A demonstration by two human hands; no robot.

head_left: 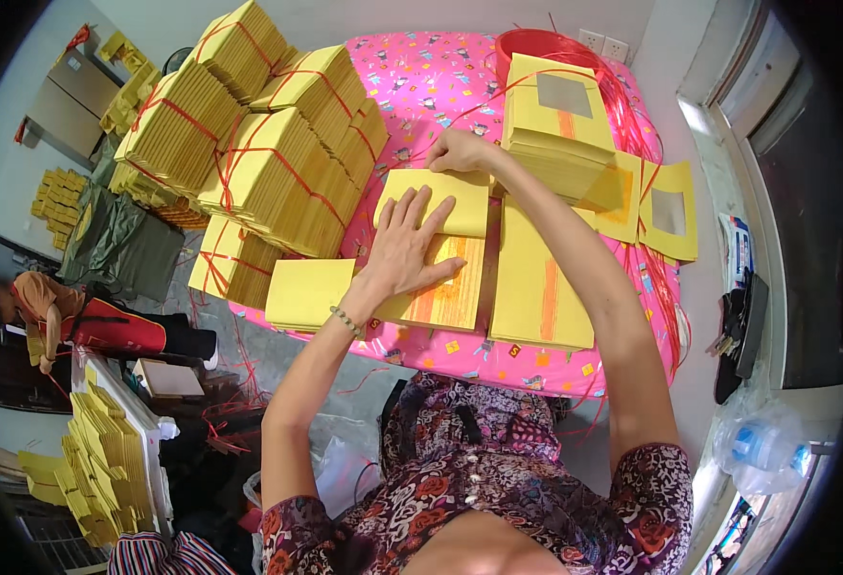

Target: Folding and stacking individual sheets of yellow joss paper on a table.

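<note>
The left hand [410, 244] lies flat with its fingers [423, 213] spread wide, pressing down on a yellow sheet [460, 213] that sits on top of a small stack of yellow paper with an orange stripe [448, 297], near the middle of the worktop [421, 86], which is covered in a pink patterned cloth. The right hand [460, 151] rests at the far edge of the same sheet, fingers curled down onto the paper; whether they pinch it I cannot tell. Just beside the right hand stands a tall stack of yellow paper [555, 129] with a silver square on top, and loose red string [632, 125] lies around it. A second flat stack [541, 287] lies to the right of the pressed one, and a plain yellow pile [308, 292] to its left. Bundles of yellow paper tied with red string [268, 144] are heaped on the left part of the worktop. Another person [43, 307] sits low at the far left.
</note>
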